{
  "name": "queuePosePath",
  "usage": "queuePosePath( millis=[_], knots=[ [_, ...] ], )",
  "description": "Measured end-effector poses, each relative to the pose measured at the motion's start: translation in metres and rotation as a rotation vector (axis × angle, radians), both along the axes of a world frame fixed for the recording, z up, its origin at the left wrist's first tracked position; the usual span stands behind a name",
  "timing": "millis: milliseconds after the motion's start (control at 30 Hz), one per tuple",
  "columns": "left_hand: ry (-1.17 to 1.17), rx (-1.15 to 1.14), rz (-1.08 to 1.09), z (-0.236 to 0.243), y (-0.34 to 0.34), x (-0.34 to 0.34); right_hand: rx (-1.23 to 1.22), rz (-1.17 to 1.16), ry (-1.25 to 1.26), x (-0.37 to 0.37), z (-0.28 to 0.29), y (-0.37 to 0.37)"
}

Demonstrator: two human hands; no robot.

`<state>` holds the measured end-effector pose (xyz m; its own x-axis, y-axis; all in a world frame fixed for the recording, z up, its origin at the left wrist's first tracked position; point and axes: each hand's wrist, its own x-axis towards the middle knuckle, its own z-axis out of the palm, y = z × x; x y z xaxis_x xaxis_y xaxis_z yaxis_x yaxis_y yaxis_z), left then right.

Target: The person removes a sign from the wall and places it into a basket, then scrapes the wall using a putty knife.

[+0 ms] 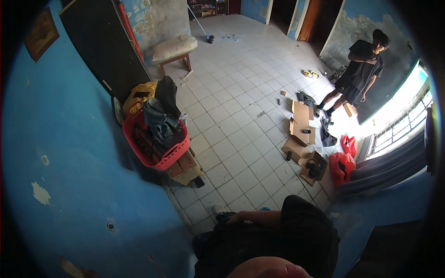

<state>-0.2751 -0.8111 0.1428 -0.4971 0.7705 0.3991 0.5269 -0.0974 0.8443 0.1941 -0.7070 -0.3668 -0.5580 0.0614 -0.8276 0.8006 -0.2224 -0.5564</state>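
My right forearm reaches across my dark clothing (264,236) at the lower middle, with my right hand (235,219) low by my waist. Its fingers are in shadow, so what they touch or hold is unclear. My left hand is hidden from sight. Beyond me at left, a red plastic basket (163,162) holding dark clothes and denim (157,121) rests on flattened cardboard boxes (184,175), with a yellow item (143,91) behind it.
Another person (364,69) stands at right beside opened cardboard (301,116), dark items (328,136) and red bags (342,169) near a bright window (398,120). A cushioned bench (174,48) and broom (208,38) are farther back. A blue wall (60,153) borders the left.
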Motion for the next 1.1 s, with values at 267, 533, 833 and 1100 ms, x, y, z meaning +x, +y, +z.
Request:
queuePosePath(
  millis=[267,533,833,1100],
  knots=[
    [0.161,0.134,0.003,0.007,-0.015,-0.027,0.126,0.68,0.043,-0.03,0.14,0.067],
    [1.261,-0.441,0.221,-0.078,-0.106,-0.064,0.906,0.438,0.302,-0.115,0.228,0.075],
    [-0.64,0.192,-0.233,-0.053,-0.091,0.13,0.545,0.012,1.167,-0.2,0.407,-0.078],
    [-0.487,0.22,0.128,-0.053,-0.229,0.149,0.269,0.068,0.917,-0.205,0.441,-0.225]
  ],
)
